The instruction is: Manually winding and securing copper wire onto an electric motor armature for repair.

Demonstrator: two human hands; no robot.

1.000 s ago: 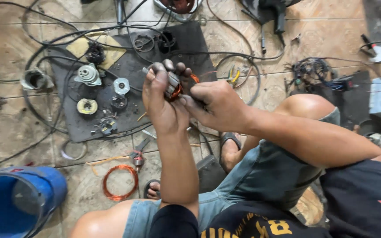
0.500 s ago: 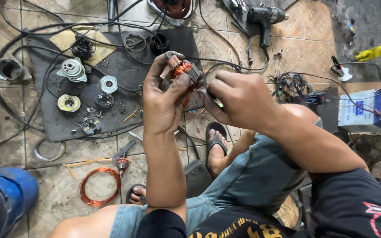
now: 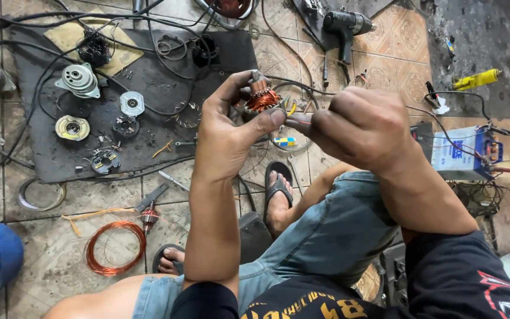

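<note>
Armature mid-repair, motor parts not yet reassembled.
Left hand (image 3: 228, 139) grips the copper-wound armature (image 3: 261, 97); right hand (image 3: 358, 127) pinches a thin wire at it. Housings (image 3: 79, 80) lie apart on the mat (image 3: 166, 77).

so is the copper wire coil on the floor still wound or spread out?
Wound: the copper wire coil lies flat as one tight ring on the floor tiles.

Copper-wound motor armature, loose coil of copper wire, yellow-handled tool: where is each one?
Copper-wound motor armature (image 3: 262, 97), head view, on its copper windings, gripped in the left hand (image 3: 225, 139).
Loose coil of copper wire (image 3: 115, 247), head view, on the ring's strands.
Yellow-handled tool (image 3: 475, 78), head view, mid-handle.
</note>
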